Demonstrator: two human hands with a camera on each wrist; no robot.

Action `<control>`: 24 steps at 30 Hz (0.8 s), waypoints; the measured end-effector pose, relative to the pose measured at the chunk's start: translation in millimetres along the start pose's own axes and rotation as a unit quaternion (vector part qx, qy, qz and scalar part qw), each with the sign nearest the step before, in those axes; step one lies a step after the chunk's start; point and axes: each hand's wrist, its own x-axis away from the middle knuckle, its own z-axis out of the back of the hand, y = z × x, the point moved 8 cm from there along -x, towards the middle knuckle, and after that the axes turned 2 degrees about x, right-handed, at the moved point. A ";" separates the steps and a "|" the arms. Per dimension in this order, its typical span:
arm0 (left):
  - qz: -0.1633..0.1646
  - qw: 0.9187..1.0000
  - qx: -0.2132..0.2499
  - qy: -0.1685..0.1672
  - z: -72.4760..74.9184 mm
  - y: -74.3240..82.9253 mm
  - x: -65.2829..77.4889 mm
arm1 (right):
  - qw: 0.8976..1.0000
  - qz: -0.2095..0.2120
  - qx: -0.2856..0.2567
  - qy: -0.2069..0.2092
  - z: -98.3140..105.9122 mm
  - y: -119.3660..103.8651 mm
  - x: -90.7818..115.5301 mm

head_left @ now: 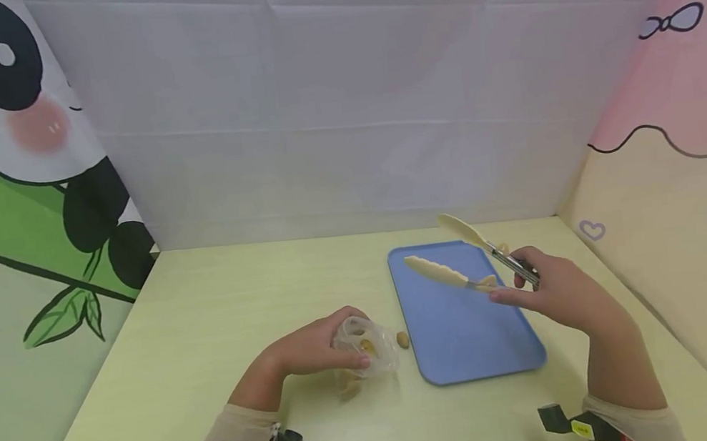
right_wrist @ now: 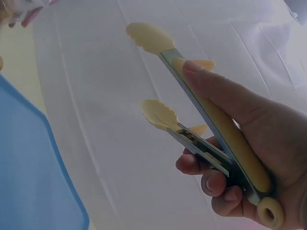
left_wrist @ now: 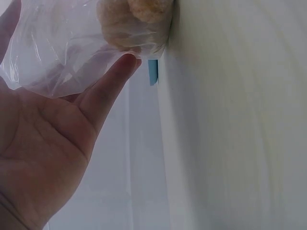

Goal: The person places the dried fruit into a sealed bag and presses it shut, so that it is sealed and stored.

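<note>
A clear plastic bag [head_left: 376, 351] with tan, nut-like pieces [left_wrist: 129, 24] inside lies low over the table, left of the blue tray [head_left: 462, 331]. My left hand [head_left: 321, 342] holds it, thumb on the near side and fingers round the far side. In my right hand [head_left: 561, 288] is a pair of tongs [right_wrist: 201, 103] with cream scalloped tips and metal arms. Its two tips stand spread apart with nothing between them, above the tray's far right part. The right thumb presses one arm of the tongs, and the fingers curl round the other.
One tan nut-like piece [head_left: 403, 339] sits on the pale yellow table [head_left: 258, 295], between the bag and the tray's left edge. A white sheet [head_left: 341, 107] hangs behind the table. Printed cartoon panels flank it, a panda at left [head_left: 8, 70] and a pink figure at right [head_left: 682, 85].
</note>
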 end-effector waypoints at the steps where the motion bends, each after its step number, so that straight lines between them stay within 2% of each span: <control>1: 0.000 1.000 0.002 0.000 0.4 0.4 0.7 | 1.000 -0.009 -0.001 0.003 0.7 8.0 -1.3; 8: -0.006 1.000 0.010 -0.003 0.2 1.0 2.2 | 0.997 -0.073 -0.032 -0.009 -2.2 61.4 -7.8; 11: -0.008 1.000 0.009 -0.002 0.4 1.4 2.3 | 0.994 -0.101 -0.024 -0.017 -4.5 81.7 -10.3; 18: -0.008 1.000 0.003 0.001 1.0 -1.2 1.9 | 0.982 -0.179 -0.020 -0.050 -27.0 129.9 -13.7; 24: -0.009 1.000 0.002 0.000 0.7 -2.6 2.8 | 0.973 -0.220 -0.013 -0.075 -40.0 146.9 -8.0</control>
